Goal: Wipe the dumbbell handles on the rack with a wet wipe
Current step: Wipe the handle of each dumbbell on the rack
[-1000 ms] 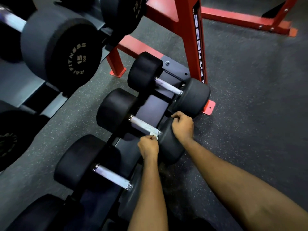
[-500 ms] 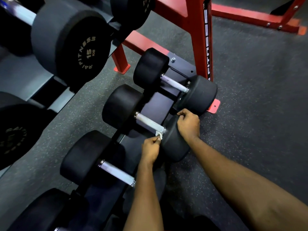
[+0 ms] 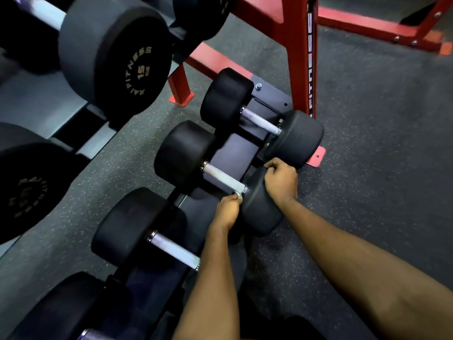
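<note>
Black dumbbell (image 3: 115, 57) lettered RAI FITNESS 15 KG, red post (image 3: 296, 57) FITNESS

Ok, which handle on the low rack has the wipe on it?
The second handle from the red post: the left hand pinches the wipe at its near end, the right hand grips its dumbbell's head. The others are untouched.
</note>
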Demonstrator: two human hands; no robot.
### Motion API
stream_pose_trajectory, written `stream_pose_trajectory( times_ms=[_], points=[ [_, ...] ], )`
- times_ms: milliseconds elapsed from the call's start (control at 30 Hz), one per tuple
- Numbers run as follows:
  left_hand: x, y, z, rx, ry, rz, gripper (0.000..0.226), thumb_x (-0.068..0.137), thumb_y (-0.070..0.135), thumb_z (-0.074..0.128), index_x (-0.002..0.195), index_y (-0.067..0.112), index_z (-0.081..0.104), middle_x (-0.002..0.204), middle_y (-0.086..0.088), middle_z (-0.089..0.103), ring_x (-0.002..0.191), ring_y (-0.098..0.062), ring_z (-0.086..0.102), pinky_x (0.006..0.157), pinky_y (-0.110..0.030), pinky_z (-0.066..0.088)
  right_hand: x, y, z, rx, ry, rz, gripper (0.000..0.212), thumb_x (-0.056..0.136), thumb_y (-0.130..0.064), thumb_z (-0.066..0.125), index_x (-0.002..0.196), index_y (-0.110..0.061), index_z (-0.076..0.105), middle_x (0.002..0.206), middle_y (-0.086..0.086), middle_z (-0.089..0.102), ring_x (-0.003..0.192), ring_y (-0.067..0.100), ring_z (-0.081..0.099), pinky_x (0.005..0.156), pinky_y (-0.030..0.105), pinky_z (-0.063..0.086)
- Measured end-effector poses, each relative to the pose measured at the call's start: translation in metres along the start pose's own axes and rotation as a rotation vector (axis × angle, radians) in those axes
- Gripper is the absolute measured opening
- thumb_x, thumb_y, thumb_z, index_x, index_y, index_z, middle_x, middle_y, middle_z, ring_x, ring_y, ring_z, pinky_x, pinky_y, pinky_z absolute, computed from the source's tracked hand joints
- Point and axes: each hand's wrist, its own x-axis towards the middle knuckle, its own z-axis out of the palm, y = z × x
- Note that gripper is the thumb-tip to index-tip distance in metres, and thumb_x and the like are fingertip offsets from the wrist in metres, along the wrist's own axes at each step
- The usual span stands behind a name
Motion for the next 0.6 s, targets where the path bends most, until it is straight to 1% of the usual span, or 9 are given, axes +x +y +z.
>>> stream_pose_trajectory(
  times_ms=[67, 100, 233, 267, 333, 400, 467, 533, 600],
  points=[
    [-0.004, 0.009, 0.003, 0.131, 0.073, 0.020, 0.021, 0.080, 0.029, 0.064, 0.084, 0.010, 0.074, 0.100, -0.021, 0.072, 0.100, -0.030, 0.067, 0.082, -0.040, 0.048, 0.000, 0.000, 0.001, -0.006, 0.012, -0.007, 0.029, 0.083, -0.007, 0.048, 0.094, -0.019, 0.072, 0.091, 0.007, 0.073, 0.083, 0.028, 0.066, 0.074, 0.027, 0.047],
    [-0.009, 0.011, 0.004, 0.183, 0.135, 0.063, 0.018, 0.087, 0.023, 0.063, 0.085, 0.007, 0.073, 0.101, -0.022, 0.071, 0.101, -0.031, 0.066, 0.081, -0.038, 0.047, 0.001, 0.001, 0.001, -0.007, 0.011, -0.007, 0.029, 0.083, -0.007, 0.049, 0.094, -0.019, 0.072, 0.091, 0.007, 0.073, 0.083, 0.028, 0.066, 0.074, 0.028, 0.048],
    [-0.021, 0.009, -0.006, 0.268, 0.257, 0.169, 0.022, 0.088, 0.007, 0.067, 0.108, 0.005, 0.075, 0.109, -0.015, 0.073, 0.107, -0.025, 0.068, 0.088, -0.028, 0.047, 0.002, 0.002, 0.001, 0.000, 0.008, -0.018, 0.028, 0.083, -0.007, 0.048, 0.094, -0.018, 0.072, 0.091, 0.008, 0.073, 0.083, 0.028, 0.066, 0.078, 0.031, 0.052],
    [-0.020, 0.008, -0.010, 0.294, 0.255, 0.183, 0.024, 0.087, 0.004, 0.067, 0.109, 0.005, 0.075, 0.108, -0.013, 0.074, 0.105, -0.023, 0.069, 0.087, -0.026, 0.047, 0.002, 0.003, 0.001, 0.004, 0.010, -0.024, 0.029, 0.083, -0.007, 0.048, 0.094, -0.018, 0.073, 0.091, 0.008, 0.074, 0.083, 0.029, 0.066, 0.079, 0.032, 0.053],
    [-0.023, 0.011, -0.019, 0.352, 0.213, 0.211, 0.025, 0.085, 0.003, 0.067, 0.108, 0.007, 0.076, 0.104, -0.009, 0.076, 0.096, -0.016, 0.070, 0.078, -0.016, 0.045, 0.002, 0.004, 0.001, 0.022, 0.004, -0.024, 0.029, 0.082, -0.006, 0.048, 0.093, -0.017, 0.073, 0.090, 0.007, 0.074, 0.082, 0.028, 0.066, 0.079, 0.031, 0.053],
    [-0.026, 0.019, -0.030, 0.376, 0.162, 0.250, 0.021, 0.084, 0.003, 0.068, 0.101, 0.010, 0.078, 0.093, -0.005, 0.077, 0.083, -0.008, 0.067, 0.069, -0.012, 0.042, 0.003, 0.006, 0.000, 0.059, -0.014, -0.019, 0.030, 0.082, -0.003, 0.049, 0.092, -0.017, 0.073, 0.092, 0.005, 0.074, 0.083, 0.024, 0.066, 0.078, 0.025, 0.050],
    [-0.028, 0.029, -0.042, 0.347, 0.100, 0.288, 0.017, 0.081, 0.002, 0.068, 0.090, 0.014, 0.078, 0.082, -0.001, 0.075, 0.073, -0.002, 0.063, 0.067, -0.015, 0.046, 0.004, 0.006, -0.001, 0.123, -0.046, -0.028, 0.033, 0.082, 0.001, 0.049, 0.093, -0.017, 0.073, 0.094, 0.001, 0.074, 0.086, 0.017, 0.066, 0.078, 0.017, 0.045],
    [-0.031, 0.042, -0.052, 0.289, 0.035, 0.325, 0.023, 0.082, -0.003, 0.064, 0.086, 0.018, 0.072, 0.079, 0.000, 0.073, 0.071, -0.003, 0.063, 0.068, -0.024, 0.056, 0.003, 0.000, -0.003, 0.199, -0.103, -0.055, 0.033, 0.082, 0.005, 0.052, 0.097, -0.015, 0.073, 0.096, -0.004, 0.072, 0.089, 0.009, 0.064, 0.079, 0.008, 0.042],
    [-0.031, 0.056, -0.061, 0.266, -0.010, 0.378, 0.031, 0.084, -0.009, 0.058, 0.086, 0.021, 0.068, 0.079, -0.001, 0.070, 0.068, -0.004, 0.063, 0.063, -0.026, 0.057, 0.003, -0.013, -0.002, 0.298, -0.197, -0.077, 0.031, 0.084, 0.006, 0.055, 0.097, -0.016, 0.072, 0.098, -0.004, 0.071, 0.092, 0.008, 0.064, 0.083, 0.009, 0.044]
  ],
)
